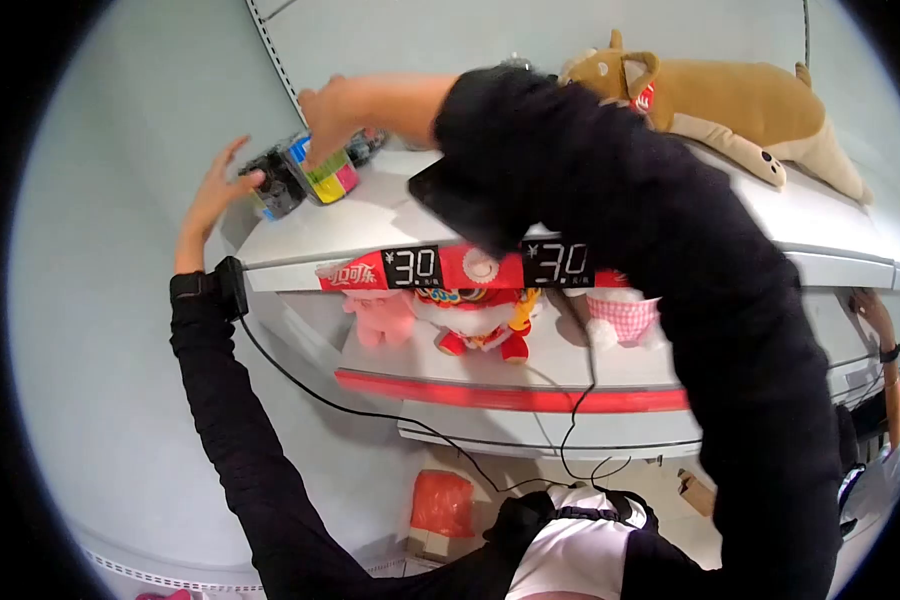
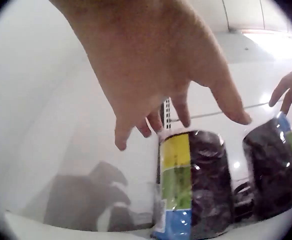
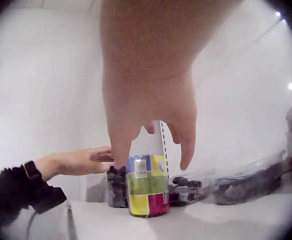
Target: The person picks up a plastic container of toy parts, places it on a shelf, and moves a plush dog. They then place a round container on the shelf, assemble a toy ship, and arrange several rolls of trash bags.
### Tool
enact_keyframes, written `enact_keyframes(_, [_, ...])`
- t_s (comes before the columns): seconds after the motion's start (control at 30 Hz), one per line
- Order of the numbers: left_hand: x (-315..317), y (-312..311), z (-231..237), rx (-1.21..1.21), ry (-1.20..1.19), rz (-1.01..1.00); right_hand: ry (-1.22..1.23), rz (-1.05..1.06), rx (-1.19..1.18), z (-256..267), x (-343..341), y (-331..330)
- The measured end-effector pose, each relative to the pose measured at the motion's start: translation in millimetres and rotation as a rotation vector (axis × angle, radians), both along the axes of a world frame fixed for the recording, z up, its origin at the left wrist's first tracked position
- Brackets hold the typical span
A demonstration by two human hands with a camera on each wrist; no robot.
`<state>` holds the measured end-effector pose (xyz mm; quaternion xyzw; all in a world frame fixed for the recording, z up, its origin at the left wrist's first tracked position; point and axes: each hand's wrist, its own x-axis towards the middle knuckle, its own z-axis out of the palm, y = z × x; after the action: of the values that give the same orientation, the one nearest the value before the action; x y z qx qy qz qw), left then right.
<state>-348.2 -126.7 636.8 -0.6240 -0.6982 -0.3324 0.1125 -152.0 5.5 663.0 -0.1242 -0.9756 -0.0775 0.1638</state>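
Note:
Two clear-wrapped packs stand at the left end of the upper white shelf. One shows dark contents [image 2: 208,185] with a yellow, green and blue label side. The second pack [image 3: 148,192] turns its coloured checkered label toward the right wrist camera. My left hand [image 1: 208,198] is beside the dark pack, fingers spread, thumb reaching over its top. From above, my right hand [image 1: 335,112] reaches down at the coloured pack, fingers extended and apart, fingertips close to its upper edge. Neither hand is curled round a pack.
More dark wrapped items [image 3: 186,190] lie farther right on the shelf [image 1: 400,205]. A plush dog [image 1: 740,95] lies at the right. Price displays [image 1: 412,267] line the front edge; plush toys [image 1: 380,318] sit below. A cable [image 1: 340,405] hangs from my left wrist. Another person's arm [image 1: 888,335] is at right.

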Motion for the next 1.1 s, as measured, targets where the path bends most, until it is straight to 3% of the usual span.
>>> enact_keyframes(0.1, [6, -22, -4, 0.324, 0.134, 0.046, -0.018, 0.082, -0.118, 10, 54, -13])
enact_keyframes(0.17, [48, -48, -12, 0.471, 0.303, 0.107, 0.080, 0.102, -0.158, 7, 124, -30])
enact_keyframes(0.3, [138, -85, -73, 0.721, 0.279, -0.059, 0.298, -0.123, -0.105, -34, 285, -82])
enact_keyframes(0.37, [167, -102, -115, 0.700, 0.324, -0.122, 0.306, 0.010, -0.172, -61, 341, -83])
enact_keyframes(0.4, [184, -107, -136, 0.674, 0.455, -0.193, 0.292, 0.075, -0.222, -73, 362, -83])
enact_keyframes(0.47, [219, -105, -171, 0.573, 0.603, -0.430, 0.264, 0.123, -0.374, -108, 397, -89])
enact_keyframes(0.57, [261, -83, -202, 0.302, 0.640, -0.822, 0.240, -0.085, -0.733, -170, 440, -113])
enact_keyframes(0.63, [275, -65, -223, 0.192, 0.733, -0.916, 0.158, -0.156, -0.896, -209, 455, -122])
enact_keyframes(0.77, [291, -43, -261, 0.103, 0.671, -0.966, 0.095, -0.423, -1.057, -313, 480, -130])
enact_keyframes(0.87, [302, -30, -286, 0.109, 0.639, -1.022, 0.137, -0.500, -1.105, -380, 494, -125])
enact_keyframes(1.1, [347, -5, -365, 0.050, 0.560, -1.214, 0.190, -0.619, -1.195, -475, 508, -98])
